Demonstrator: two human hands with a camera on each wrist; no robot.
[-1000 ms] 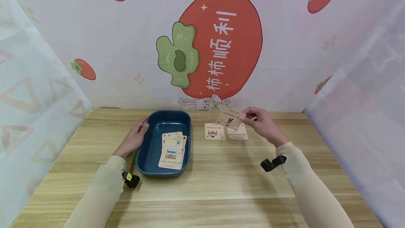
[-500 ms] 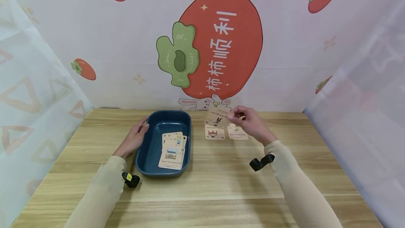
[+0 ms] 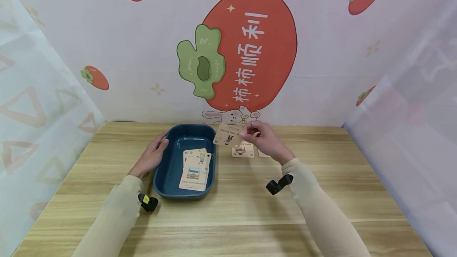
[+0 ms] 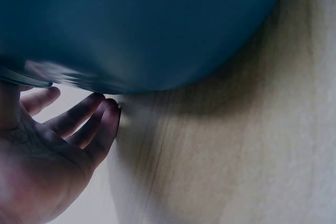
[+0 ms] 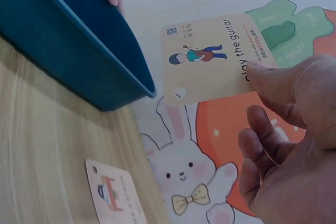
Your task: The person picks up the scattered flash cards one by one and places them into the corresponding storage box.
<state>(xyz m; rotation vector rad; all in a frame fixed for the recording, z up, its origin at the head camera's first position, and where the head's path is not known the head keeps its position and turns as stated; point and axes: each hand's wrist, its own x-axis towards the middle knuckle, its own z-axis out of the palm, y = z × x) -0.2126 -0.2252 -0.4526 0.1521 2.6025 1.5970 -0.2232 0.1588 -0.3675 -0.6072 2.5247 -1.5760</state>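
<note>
Between thumb and index finger, my right hand [image 3: 265, 140] pinches a cream card [image 3: 226, 136] by one edge. The card [image 5: 194, 56] reads "play the guitar" and pictures a figure with a guitar. It is held up off the table, its left edge at the right rim of a dark blue bin [image 3: 168, 173] in the head view. My left hand [image 3: 151, 154] holds the bin's left wall, thumb at the rim and fingers along the outside. Several cards [image 3: 194, 173] lie overlapping inside the bin, "clean the classroom" on top.
A "take a break" card [image 3: 243, 152] lies on the wooden table [image 3: 228, 217] right of the bin. Beside it another card [image 3: 263, 154] is mostly hidden behind my right hand. A printed cloth [image 3: 314, 90] stands along the table's back edge, with more cloth at both sides.
My right hand has carried the guitar card leftward, from over the two table cards to the bin's right rim. My left hand and the bin stay where they were.
</note>
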